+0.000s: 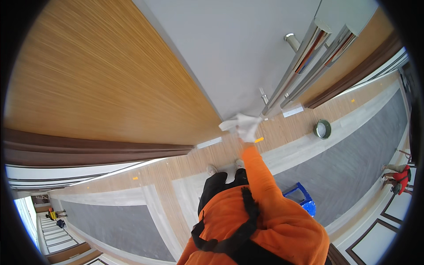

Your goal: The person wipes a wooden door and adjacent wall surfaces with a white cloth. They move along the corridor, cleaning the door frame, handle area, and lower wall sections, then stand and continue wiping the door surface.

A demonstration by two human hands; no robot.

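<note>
My right arm, in an orange sleeve, reaches forward to the lower part of a tall door. At its end my right hand (247,128) is closed on a white cloth (229,125), smeared by motion, so I cannot make out the single fingers. The cloth is by the edge where the door's grey panel (221,53) meets its wood-grain panel (110,75). To the right of the hand, two long polished steel pull handles (296,66) stand out from the door. My left hand is not in view.
A dark green bucket (323,129) stands on the floor to the right. Nearer me is a blue plastic stool (304,201). Orange arrow markers (259,139) lie on the wood-look floor. One person (399,179) is far right, others (55,215) far left.
</note>
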